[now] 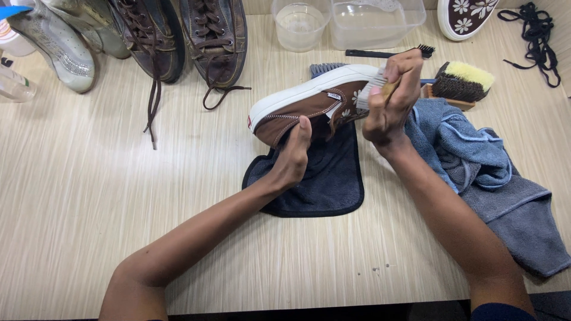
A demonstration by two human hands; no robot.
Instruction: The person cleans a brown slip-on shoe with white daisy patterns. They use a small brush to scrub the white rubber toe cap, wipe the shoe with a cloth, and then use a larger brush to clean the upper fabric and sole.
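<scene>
The left hand (292, 156) grips a brown sneaker (309, 104) with a white sole, fingers closed inside its opening and thumb up against its side, holding it tilted over a dark cloth (324, 181) near the middle of the surface (119, 196). The right hand (392, 101) has its fingers closed around a small brush (373, 90), bristles touching the sneaker's heel. A blue-grey towel (488, 178) lies bunched toward the right edge; brown lace-up shoes (184, 35) stand along the far edge.
</scene>
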